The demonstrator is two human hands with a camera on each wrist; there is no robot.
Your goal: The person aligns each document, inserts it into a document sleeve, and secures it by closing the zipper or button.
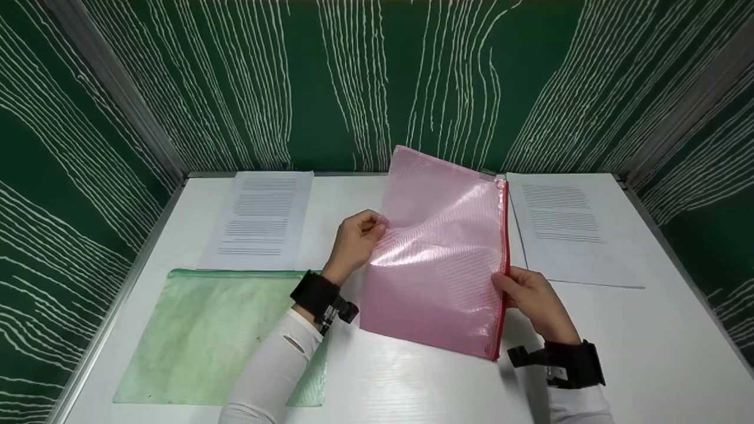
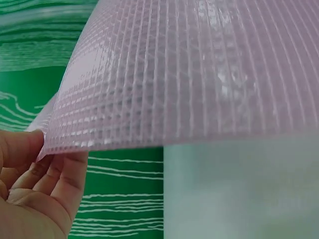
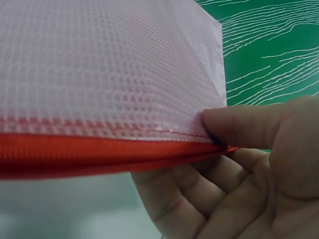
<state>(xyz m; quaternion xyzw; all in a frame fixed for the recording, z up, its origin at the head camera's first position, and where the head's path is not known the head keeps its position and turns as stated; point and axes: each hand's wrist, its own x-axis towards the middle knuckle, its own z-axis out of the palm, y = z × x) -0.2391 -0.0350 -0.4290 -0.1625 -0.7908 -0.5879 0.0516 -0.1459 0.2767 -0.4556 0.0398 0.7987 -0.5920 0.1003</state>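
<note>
Pink mesh zipper pouch (image 1: pixel 439 259) hangs over the desk (image 1: pixel 412 383), left grip (image 1: pixel 356 238) pinching its plain edge, right grip (image 1: pixel 533 297) its red zipper (image 1: pixel 505 235); if either pinch loosens, the flexible mesh could sag.

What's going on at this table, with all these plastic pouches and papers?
A person is holding up a pink pouch over the white table. The left grip pinches one edge, and the right grip holds the opposite edge, which has a red zipper. A green pouch lies flat on the left, with a printed sheet beyond it; more printed paper lies on the far right.
</note>
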